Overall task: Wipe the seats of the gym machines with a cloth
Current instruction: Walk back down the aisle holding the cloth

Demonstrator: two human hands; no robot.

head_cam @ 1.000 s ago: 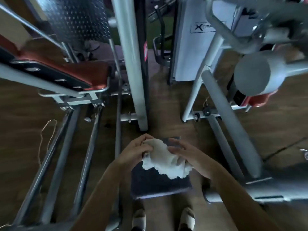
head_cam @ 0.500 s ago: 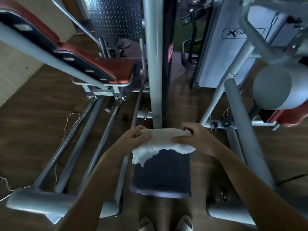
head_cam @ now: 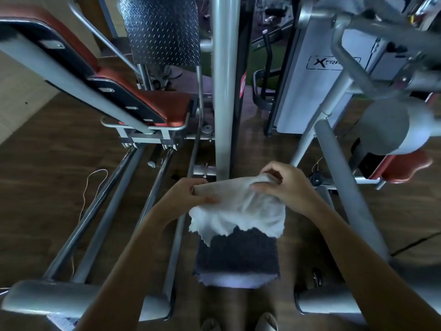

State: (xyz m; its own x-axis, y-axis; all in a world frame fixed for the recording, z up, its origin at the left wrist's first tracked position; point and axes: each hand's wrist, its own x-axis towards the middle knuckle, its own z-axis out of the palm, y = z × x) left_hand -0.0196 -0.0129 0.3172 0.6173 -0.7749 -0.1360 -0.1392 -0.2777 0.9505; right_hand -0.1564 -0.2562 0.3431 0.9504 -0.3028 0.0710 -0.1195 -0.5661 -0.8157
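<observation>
Head view showed a dark wood-plank floor spreading around the grey upright steel post. Left of the post sat a red padded seat; right of it, a white machine shroud. Before the post's foot lay a dark square mat. Above the mat, the left hand and right hand pinched the white crumpled cloth. Half a second earlier the cloth was a taut band; it now hung looser, with the right hand raised.
</observation>
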